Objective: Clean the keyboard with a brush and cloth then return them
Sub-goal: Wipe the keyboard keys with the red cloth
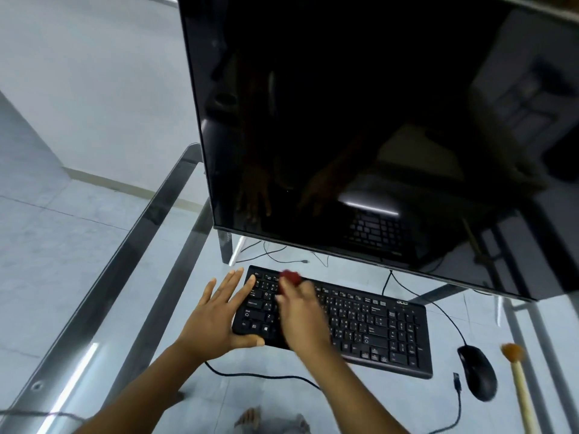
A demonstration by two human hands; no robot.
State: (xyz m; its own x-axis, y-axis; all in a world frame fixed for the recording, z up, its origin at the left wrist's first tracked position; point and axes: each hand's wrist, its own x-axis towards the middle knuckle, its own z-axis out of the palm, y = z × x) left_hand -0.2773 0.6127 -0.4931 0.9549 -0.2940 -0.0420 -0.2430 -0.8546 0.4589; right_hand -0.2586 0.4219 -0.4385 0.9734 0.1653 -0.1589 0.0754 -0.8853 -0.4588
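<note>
A black keyboard (369,324) lies on a glass table in front of a dark monitor. My left hand (216,314) lies flat with straight fingers against the keyboard's left end, thumb at its front edge. My right hand (300,317), blurred by motion, is over the left part of the keys and holds a red cloth (289,277) that sticks out past the fingers onto the top rows. A brush (517,371) with a pale wooden handle and orange bristles lies on the table at the far right.
A black mouse (477,372) sits right of the keyboard, its cable and a loose USB plug (456,379) beside it. The large monitor (360,126) stands close behind the keyboard. The glass table (103,292) has a metal frame edge on the left.
</note>
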